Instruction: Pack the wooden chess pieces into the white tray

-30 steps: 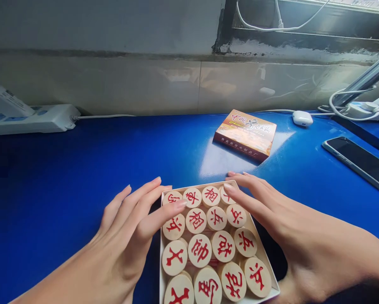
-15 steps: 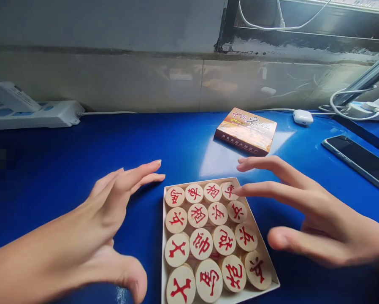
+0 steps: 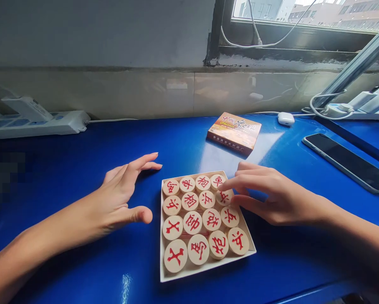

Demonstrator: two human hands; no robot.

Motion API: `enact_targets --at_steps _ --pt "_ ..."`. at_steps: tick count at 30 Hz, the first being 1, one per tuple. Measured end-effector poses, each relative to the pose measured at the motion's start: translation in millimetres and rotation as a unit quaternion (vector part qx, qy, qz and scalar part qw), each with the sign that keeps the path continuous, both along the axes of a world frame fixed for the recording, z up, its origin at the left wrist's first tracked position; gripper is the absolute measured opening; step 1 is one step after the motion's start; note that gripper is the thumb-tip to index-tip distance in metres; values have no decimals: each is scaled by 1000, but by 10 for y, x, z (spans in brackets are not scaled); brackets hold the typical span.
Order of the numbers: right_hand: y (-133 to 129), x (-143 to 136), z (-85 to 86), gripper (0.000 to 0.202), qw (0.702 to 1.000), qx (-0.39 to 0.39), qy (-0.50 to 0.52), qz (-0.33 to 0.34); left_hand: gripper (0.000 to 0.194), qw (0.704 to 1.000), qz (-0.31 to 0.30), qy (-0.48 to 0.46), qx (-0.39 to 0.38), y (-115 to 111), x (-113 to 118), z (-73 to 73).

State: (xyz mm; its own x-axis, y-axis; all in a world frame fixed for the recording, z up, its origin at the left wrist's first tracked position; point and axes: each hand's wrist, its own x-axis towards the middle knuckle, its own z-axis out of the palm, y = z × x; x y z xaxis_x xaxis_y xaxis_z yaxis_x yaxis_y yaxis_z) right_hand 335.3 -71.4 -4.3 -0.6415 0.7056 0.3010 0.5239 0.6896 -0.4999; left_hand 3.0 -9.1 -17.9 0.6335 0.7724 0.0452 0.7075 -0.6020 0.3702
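Blue glossy surface (image 3: 82, 143) runs up to a grey wall w/ a window ledge at top right; white shallow tray (image 3: 205, 269) sits at centre, packed w/ round wooden xiangqi pieces (image 3: 192, 222) marked in red, four rows of four, w/ more discs seemingly underneath. Right hand (image 3: 272, 198) reaches in from the right; its fingertips (image 3: 225, 188) pinch around one piece (image 3: 224, 196) at the right end of the second row, partly closed on it, though can't tell if it's lifted or only touched. Left hand (image 3: 123, 194) hovers just left of the tray, fingers spread & loose, thumb out, holding nothing, not touching the tray. Step in hand, by my read: picking a first piece out of the tray; next move likely calls for a firm grip on the disc's rim & a straight lift so neighbours don't shift, maybe w/ the left hand steadying the tray. Beyond the tray lies the printed box lid (image 3: 234, 131); farther right a white earbud case (image 3: 285, 118) & a dark phone (image 3: 347, 161); far left a white power strip (image 3: 40, 124). Hard to tell: the pinched piece's character is half covered by fingers; lower layer of pieces barely shows; a blurred patch at left edge hides whatever is there; both forearms cut off by the frame.
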Motion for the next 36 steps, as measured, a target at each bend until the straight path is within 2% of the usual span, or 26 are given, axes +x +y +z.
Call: enact_targets --at_steps 3,6,15,26,30,36 --pt "28 25 3 28 998 -57 18 15 98 1000 -15 10 -21 37 -45 -61" --pt "40 12 29 30 995 -99 20 14 94 999 -18 12 -24 35 -53 -56" --pt "72 -79 128 31 993 -112 9 33 91 998 -34 43 -4 124 -96 -137" --pt "131 -64 74 22 985 -168 23 23 88 999 -29 33 -12 95 -45 -54" --pt "122 -35 110 23 987 -156 45 -2 83 999 -27 27 -4 46 21 23" --pt "147 76 218 18 992 -60 82 -73 84 999 -22 19 -22 16 111 97"
